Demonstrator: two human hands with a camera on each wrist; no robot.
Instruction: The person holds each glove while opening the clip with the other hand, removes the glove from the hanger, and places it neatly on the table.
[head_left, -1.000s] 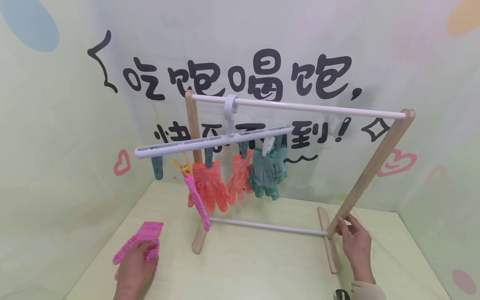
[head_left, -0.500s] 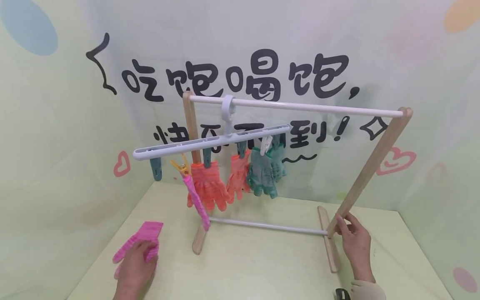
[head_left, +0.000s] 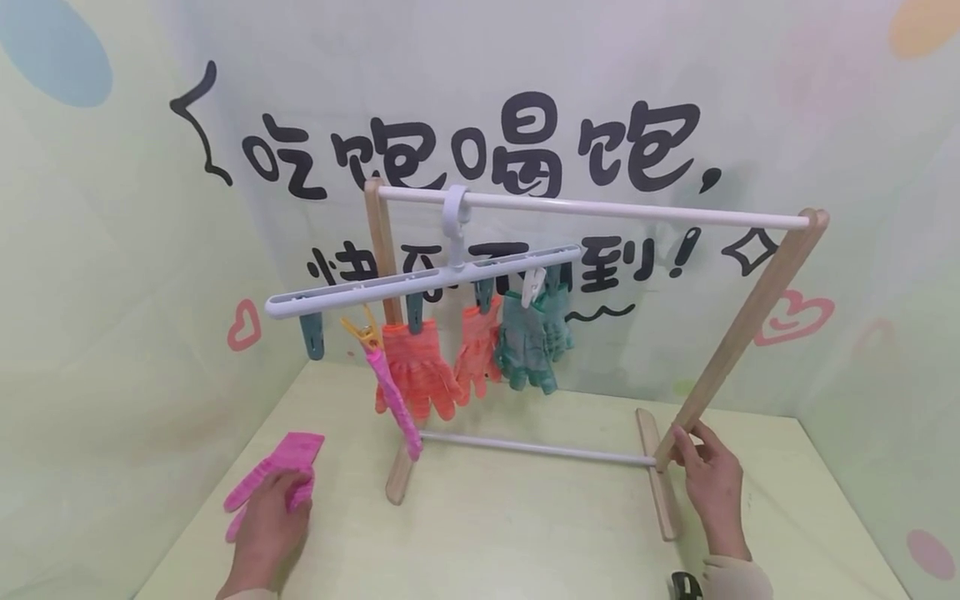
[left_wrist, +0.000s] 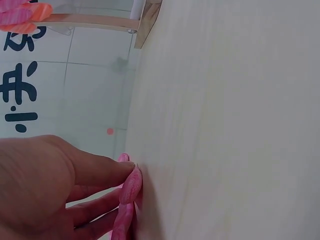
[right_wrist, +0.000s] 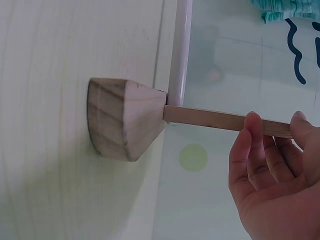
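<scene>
On the table at the left, a pink glove (head_left: 300, 450) lies under my left hand (head_left: 272, 512). Close up in the left wrist view, the thumb and fingers pinch the edge of this pink glove (left_wrist: 131, 189). My right hand (head_left: 712, 483) grips the lower part of the rack's right wooden post (head_left: 738, 350), the thumb on one side and fingers on the other. From the rack's top rail (head_left: 637, 212) hangs a pale hanger (head_left: 360, 291) with clips. It carries a narrow, folded pink glove (head_left: 393, 404), two orange gloves (head_left: 420, 367) and two green gloves (head_left: 522, 342).
A dark clip (head_left: 312, 335) at the hanger's left end holds nothing. The rack's wooden feet (head_left: 660, 500) and lower bar (head_left: 525, 448) stand on the pale table (head_left: 525, 533). A printed cloth (head_left: 630, 67) rises behind. Something black (head_left: 686, 586) shows at the bottom edge.
The left hand and the pink glove under it sit slightly higher in the head view. The right hand stays on the post, and the hung gloves look the same.
</scene>
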